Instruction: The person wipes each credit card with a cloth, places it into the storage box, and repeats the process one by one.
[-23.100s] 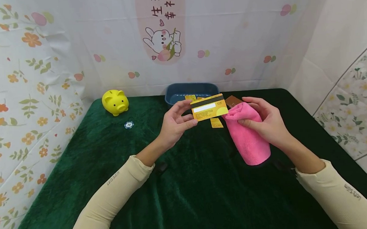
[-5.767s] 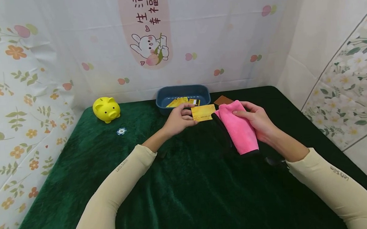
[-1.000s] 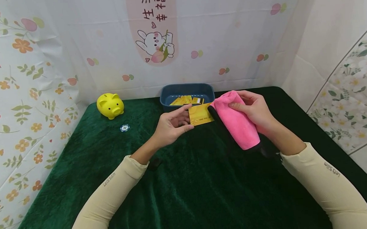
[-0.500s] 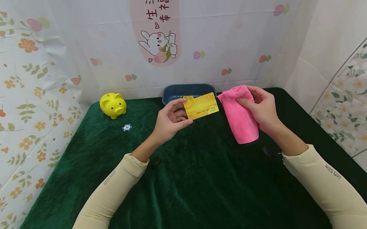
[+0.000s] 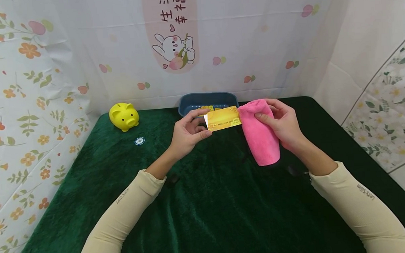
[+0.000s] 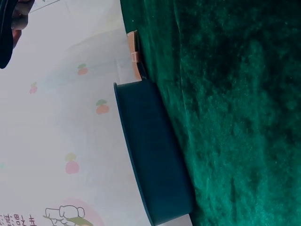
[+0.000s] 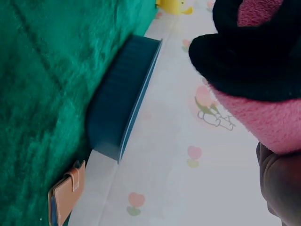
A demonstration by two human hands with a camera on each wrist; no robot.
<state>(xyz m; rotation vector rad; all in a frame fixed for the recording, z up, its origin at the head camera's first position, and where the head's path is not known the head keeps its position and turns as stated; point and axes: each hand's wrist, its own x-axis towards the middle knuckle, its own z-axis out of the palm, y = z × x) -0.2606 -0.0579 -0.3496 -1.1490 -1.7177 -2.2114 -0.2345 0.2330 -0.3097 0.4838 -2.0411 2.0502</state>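
In the head view my left hand (image 5: 186, 133) pinches a yellow bank card (image 5: 224, 119) by its left end, with the embossed number side showing. A folded pink cloth (image 5: 260, 133) hangs from my right hand (image 5: 282, 123), gripped between thumb and fingers. The card's right edge meets the cloth's upper left edge. In the right wrist view the pink cloth (image 7: 254, 113) shows a thick black part. Fingers and something dark stand at the top left corner of the left wrist view, while the card is out of sight there.
Behind the hands, a blue bin (image 5: 235, 99) holds several yellow cards (image 5: 206, 108). A brown wallet (image 7: 68, 193) lies beside it. To the left are a yellow piggy bank (image 5: 124, 117) and a poker chip (image 5: 139, 141) on the green velvet cloth (image 5: 198, 201).
In the last second, the card came away from the cloth, fully in view, then met it again as the right hand moved left. Earlier its striped back faced up; now its number side does.
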